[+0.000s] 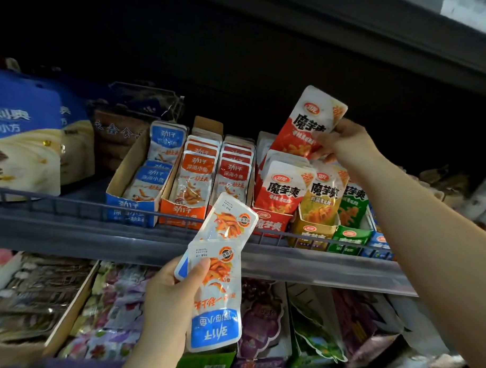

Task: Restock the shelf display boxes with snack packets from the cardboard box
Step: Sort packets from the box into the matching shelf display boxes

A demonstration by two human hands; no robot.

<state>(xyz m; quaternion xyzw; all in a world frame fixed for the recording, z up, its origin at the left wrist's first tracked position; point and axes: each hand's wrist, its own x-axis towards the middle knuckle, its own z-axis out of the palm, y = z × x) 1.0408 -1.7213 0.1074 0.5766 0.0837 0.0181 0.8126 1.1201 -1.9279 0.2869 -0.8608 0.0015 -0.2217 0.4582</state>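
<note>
My left hand (pixel 168 293) grips a small stack of blue-labelled white fish snack packets (pixel 217 270), upside down, below the shelf edge. My right hand (pixel 342 144) pinches a red and white snack packet (pixel 308 121) by its lower right corner, lifted above the red display box (pixel 270 224). On the shelf stand a blue display box (pixel 129 209) partly filled with blue packets, an orange display box (pixel 182 210), a third row of red-labelled fish packets (pixel 234 170), a yellow display box (pixel 312 231) and a green display box (pixel 351 235). The cardboard box is out of view.
A wire rail (pixel 72 206) runs along the shelf front. Large blue wafer bags (pixel 22 136) stand at the left. A dark upper shelf (pixel 369 36) hangs overhead. The lower shelf holds trays of assorted sweets (pixel 111 312) and grape-printed packets (pixel 263 315).
</note>
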